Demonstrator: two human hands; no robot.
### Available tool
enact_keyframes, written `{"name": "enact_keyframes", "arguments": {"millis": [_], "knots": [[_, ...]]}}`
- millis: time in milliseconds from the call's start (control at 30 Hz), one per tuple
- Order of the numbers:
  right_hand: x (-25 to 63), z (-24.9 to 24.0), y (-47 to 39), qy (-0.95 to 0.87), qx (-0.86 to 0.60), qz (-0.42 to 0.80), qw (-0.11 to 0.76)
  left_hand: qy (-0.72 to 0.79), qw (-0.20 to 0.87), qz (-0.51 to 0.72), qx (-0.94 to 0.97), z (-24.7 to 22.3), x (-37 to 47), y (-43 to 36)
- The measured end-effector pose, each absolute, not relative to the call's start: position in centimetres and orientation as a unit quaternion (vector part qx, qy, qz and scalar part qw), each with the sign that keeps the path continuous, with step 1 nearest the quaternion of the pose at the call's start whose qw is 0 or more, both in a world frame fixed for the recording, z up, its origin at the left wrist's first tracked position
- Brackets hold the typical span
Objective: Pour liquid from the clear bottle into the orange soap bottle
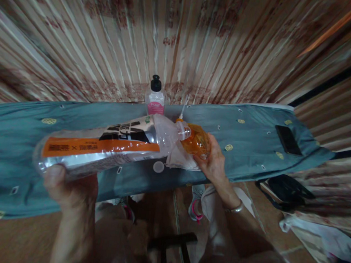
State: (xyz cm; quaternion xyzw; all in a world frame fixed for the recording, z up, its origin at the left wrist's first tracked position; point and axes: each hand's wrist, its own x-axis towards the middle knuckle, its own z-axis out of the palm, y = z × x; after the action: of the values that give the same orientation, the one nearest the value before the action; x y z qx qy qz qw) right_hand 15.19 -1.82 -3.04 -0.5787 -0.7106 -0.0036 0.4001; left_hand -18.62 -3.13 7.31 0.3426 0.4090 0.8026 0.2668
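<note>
My left hand is wrapped round the lower part of a large clear plastic bottle with an orange, black and white label. The bottle lies nearly level, tipped with its neck to the right. In my right hand is a small amber bottle, its top against or very near the large bottle's mouth; whether they touch I cannot tell. A thin pale tube with an orange base stands just behind the necks. Below the necks are a whitish cloth or tissue and a round whitish cap.
A clear bottle with a pink label and black top stands at the back of the narrow teal-covered table. A phone lies at the right. Pleated curtains hang behind. A black bag is at lower right.
</note>
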Motion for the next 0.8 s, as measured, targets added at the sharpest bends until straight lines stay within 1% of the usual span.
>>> {"name": "enact_keyframes", "arguments": {"millis": [233, 367, 533, 800], "knots": [[15.31, -3.14, -1.86, -0.707, -0.581, -0.009, 0.404, 0.403, 0.258, 0.808, 0.344, 7.48, -18.59, -3.11], [15.44, -3.21, -1.83, -0.706, -0.583, -0.001, 0.402, 0.406, 0.270, 0.808, 0.330, 7.53, -18.46, -3.17], [15.47, -3.06, -1.93, -0.707, -0.577, -0.002, 0.408, 0.383, 0.242, 0.831, 0.324, 7.31, -18.46, -3.07], [15.67, -3.06, -1.98, -0.698, -0.590, 0.019, 0.405, 0.359, 0.264, 0.833, 0.327, 7.67, -18.26, -3.03]]}}
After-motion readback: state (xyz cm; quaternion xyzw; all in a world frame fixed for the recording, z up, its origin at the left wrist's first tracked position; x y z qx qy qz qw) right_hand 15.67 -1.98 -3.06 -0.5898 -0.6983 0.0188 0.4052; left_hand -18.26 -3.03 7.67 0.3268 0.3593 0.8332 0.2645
